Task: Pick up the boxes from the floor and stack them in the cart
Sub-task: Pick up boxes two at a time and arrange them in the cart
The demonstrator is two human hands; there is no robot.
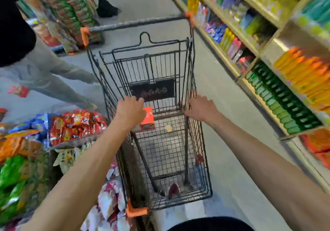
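While both arms reach into the wire cart [198, 141] from the end opposite its handle, right hand [200, 107] grips the cart's right wall, fingers curled round the wire. Left hand [131, 109] sits near the cart's left wall by the folding seat flap [151, 66], fingers curled; can't tell if they clamp wire, box or nothing. One red box [148, 121] lies inside the cart, partly hidden under the left hand. Snack bags [75, 127] left of the cart, bottle shelves [278, 95] right of it. Person in grey trousers [44, 75] beyond the cart's left wall.
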